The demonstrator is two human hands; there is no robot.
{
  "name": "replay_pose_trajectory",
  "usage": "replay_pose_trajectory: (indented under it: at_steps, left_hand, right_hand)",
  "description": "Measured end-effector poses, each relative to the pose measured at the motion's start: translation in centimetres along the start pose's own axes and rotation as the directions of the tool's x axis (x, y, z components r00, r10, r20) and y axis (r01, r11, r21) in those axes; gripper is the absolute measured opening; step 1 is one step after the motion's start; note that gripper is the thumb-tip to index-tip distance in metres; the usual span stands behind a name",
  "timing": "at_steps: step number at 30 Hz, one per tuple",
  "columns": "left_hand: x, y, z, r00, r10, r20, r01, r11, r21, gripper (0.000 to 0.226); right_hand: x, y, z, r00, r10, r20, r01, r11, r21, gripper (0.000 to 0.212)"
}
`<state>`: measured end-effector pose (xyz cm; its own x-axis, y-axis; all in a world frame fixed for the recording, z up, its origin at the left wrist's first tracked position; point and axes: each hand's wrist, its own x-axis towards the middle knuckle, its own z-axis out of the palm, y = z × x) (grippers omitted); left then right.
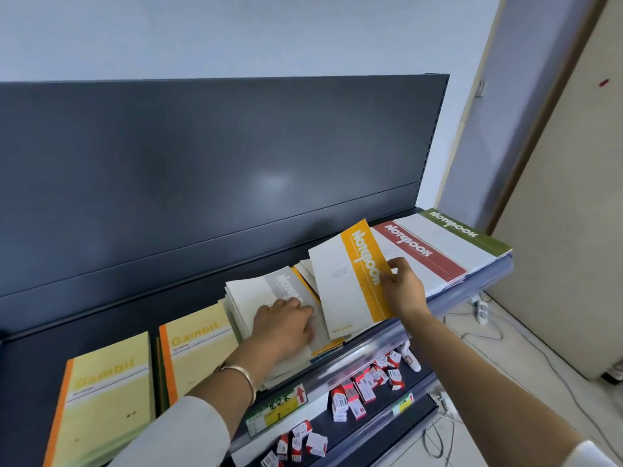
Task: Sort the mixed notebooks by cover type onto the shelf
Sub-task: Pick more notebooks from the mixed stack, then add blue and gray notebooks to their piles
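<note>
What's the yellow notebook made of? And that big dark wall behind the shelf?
The yellow-striped notebook looks like paper with a thin matte card cover: no glare, slim edge where the right hand pinches it. The dark back panel is probably painted metal: smooth, with a soft light reflection.

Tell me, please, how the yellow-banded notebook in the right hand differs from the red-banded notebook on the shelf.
The yellow-banded notebook has a yellow band; the red-banded notebook has a red one. The yellow-banded notebook is lifted and tilted, pinched by the right hand; the red-banded notebook lies flat on a pile on the shelf, untouched. Both have pale covers with Notebook in white letters on the band.
</note>
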<state>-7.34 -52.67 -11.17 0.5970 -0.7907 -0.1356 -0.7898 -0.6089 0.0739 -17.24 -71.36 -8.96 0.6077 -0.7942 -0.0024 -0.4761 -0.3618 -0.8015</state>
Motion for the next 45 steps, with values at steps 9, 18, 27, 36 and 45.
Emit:
replay_pose_trajectory:
  at_steps: [9,18,27,36,45]
  left_hand:
    - [2.3,1.7,-1.3,0.98,-0.198,-0.02,0.198,0.98,-0.019,0.026]
    - [3.3,3.3,-1.2,0.943,-0.332,0.0,0.332,0.943,-0.022,0.042]
    - [3.0,3.9,-0.2,0.929,-0.367,-0.046,0.366,0.93,-0.034,0.041]
    - [-3.2,-0.1,-2.9,0.866,-0.433,-0.248,0.444,0.896,-0.016,0.035]
    - [-22.1,-13.0,-4.8,0.68,-0.614,-0.4,0.664,0.748,-0.018,0.026]
  right_hand:
    - [6.5,1.4,-0.4,0.955,-0.112,0.276,0.246,0.818,-0.519,0.031]
    - [5.0,0.9,3.1,0.618,-0.301,0.726,0.778,0.364,-0.511,0.049]
    - [6.5,1.4,3.2,0.571,-0.265,0.777,0.792,0.426,-0.437,0.05]
    - [1.8,-4.9,5.9,0.474,-0.569,0.672,0.88,0.338,-0.334,0.043]
    - [-11.1,-15.3,15.0,0.248,-0.759,0.602,0.968,0.212,-0.132,0.036]
